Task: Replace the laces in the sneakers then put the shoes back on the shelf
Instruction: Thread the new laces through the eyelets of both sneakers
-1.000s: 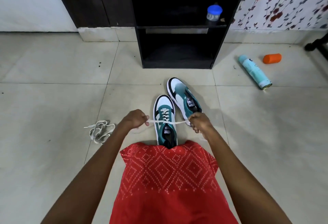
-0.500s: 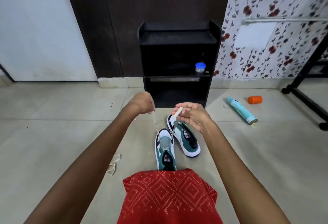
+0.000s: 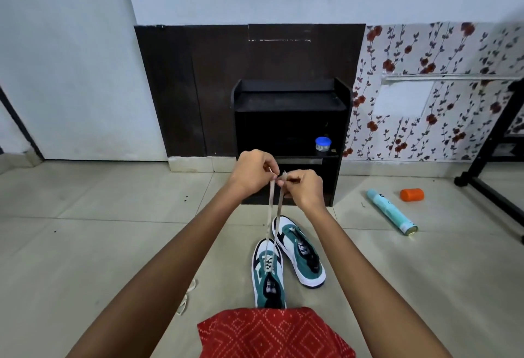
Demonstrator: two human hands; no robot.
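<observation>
Pinching a lace end apiece, left hand and right hand close together above the near sneaker — level both tips, then pull evenly upward.

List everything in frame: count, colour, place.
near sneaker: 1, teal-white, floor
far sneaker: 1, teal-white, floor beside it
lace: 1, off-white, from near sneaker up to both hands
loose lace: 1, white, floor left
shelf: 1, black, at wall
jar: 1, blue lid, on shelf
spray can: 1, teal, lying floor right
cap: 1, orange, near can
stand: 1, black, far right
left hand: pinches lace end
right hand: pinches other end
</observation>
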